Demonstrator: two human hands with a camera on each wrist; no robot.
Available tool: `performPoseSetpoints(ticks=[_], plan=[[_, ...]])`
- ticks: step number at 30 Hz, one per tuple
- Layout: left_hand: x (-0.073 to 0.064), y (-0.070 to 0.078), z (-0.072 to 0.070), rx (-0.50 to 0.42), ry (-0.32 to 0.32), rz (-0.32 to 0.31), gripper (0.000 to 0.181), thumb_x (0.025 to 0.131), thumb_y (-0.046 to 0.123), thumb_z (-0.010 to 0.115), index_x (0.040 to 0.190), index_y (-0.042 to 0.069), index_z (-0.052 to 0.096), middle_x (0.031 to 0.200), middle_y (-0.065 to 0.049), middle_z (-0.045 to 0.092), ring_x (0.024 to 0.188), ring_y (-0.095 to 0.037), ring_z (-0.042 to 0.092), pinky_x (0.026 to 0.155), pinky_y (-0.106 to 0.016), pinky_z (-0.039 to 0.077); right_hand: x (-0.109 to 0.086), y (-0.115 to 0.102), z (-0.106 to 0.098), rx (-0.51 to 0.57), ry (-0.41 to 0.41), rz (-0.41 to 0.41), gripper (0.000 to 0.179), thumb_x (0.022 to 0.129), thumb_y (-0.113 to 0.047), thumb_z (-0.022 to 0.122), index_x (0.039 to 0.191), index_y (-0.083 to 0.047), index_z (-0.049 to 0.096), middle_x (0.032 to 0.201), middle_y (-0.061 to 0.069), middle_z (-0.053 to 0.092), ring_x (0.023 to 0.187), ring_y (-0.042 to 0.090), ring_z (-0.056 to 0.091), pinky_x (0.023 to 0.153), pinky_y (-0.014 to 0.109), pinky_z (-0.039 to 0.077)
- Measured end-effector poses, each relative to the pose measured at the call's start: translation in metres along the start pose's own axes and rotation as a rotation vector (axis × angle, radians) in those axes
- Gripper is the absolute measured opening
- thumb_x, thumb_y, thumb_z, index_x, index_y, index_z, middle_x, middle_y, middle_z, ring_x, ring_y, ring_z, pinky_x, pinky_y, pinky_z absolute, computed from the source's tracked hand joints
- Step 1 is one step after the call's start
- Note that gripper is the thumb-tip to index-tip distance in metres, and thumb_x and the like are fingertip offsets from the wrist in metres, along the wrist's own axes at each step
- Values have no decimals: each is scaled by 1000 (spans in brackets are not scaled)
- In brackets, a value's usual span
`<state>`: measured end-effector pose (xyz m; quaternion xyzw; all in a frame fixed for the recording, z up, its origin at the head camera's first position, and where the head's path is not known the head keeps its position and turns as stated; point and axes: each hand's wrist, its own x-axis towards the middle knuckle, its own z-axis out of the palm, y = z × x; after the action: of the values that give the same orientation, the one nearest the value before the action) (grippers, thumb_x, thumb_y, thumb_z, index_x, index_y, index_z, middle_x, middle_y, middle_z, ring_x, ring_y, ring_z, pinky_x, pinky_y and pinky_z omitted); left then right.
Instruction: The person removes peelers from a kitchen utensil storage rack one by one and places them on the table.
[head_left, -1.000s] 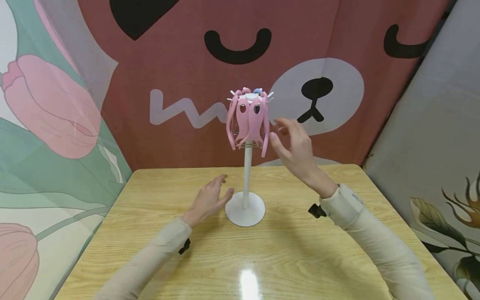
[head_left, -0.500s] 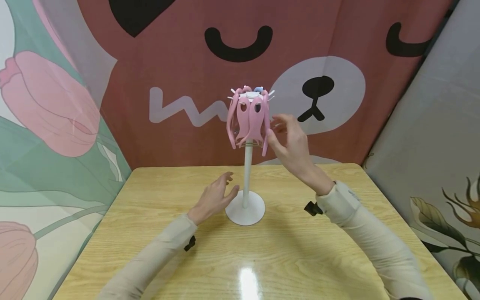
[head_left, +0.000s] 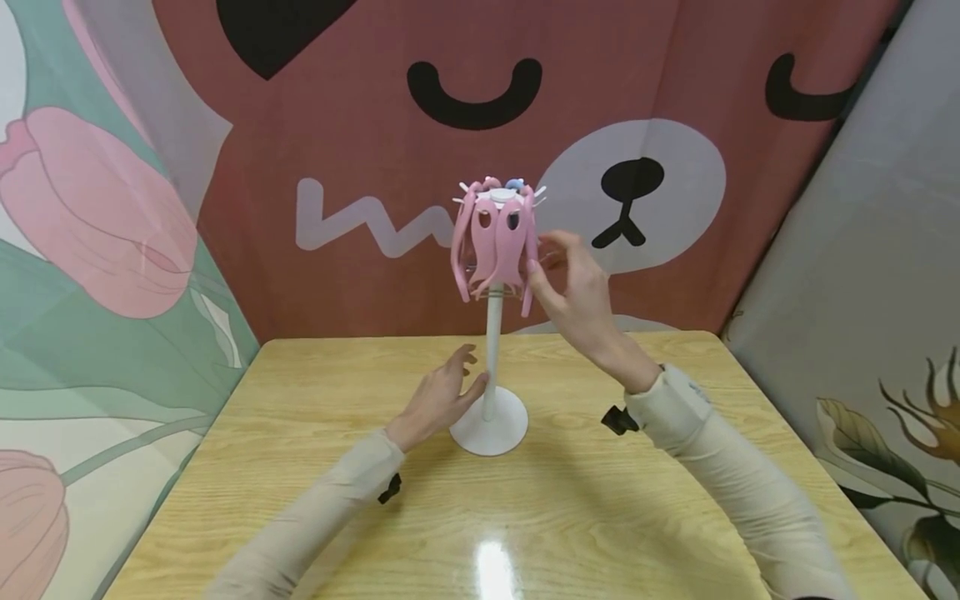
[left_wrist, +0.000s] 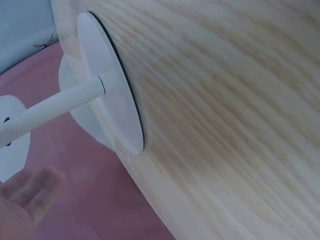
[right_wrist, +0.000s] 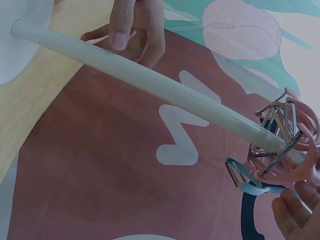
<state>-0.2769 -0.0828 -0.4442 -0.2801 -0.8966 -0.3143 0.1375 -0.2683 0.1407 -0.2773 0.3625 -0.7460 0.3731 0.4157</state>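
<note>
Inward they come: both hands have drawn closer to the white stand (head_left: 493, 333) over the last second, and it's right at the pink peelers (head_left: 510, 242) now! Right hand (head_left: 577, 292) is high, thumb and fingers curved, narrowly spaced, at the outer pink peeler (head_left: 532, 225) facing the worktop's right edge. Is it pinching? Can't tell from these angles. Left hand (head_left: 438, 400) waits low, fingers loose, thumb well apart from them and just beside the pole, holding nothing; whether it touches, I can't say. Likely it's there to steady that slim, tall upright while the other works above.

And the stand itself? Upright on its round base (head_left: 483, 437), midway between the worktop's (head_left: 300, 400) side edges, nearer the back edge. Broad footing, presumably, to stop a top-heavy ring tipping. Up top, the peelers hang in a circle, metal ends down, probably so each can be reached from outside. From the right wrist, a blue peeler (right_wrist: 257, 189) shows beside the right fingers.
</note>
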Motion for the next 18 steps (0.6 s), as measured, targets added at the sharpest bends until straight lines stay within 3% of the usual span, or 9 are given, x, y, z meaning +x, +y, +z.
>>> performPoseSetpoints(ticks=[7,18], plan=[[3,0,5,8,51,61,57,103,38,52,144,2,34,121,-18,63,102,-30,67,75,-44,57,0,1,0,-2,-5,-11,33,96,-4,60,124,8,49,101,19,62,86,27,62,79,38,49],[5,2,7,-2,35,80,56,104,34,51,146,1,31,121,-21,63,103,-32,66,75,-46,56,1,0,-1,5,-22,-10,33,96,-2,61,125,7,48,99,17,64,84,25,62,75,37,50]])
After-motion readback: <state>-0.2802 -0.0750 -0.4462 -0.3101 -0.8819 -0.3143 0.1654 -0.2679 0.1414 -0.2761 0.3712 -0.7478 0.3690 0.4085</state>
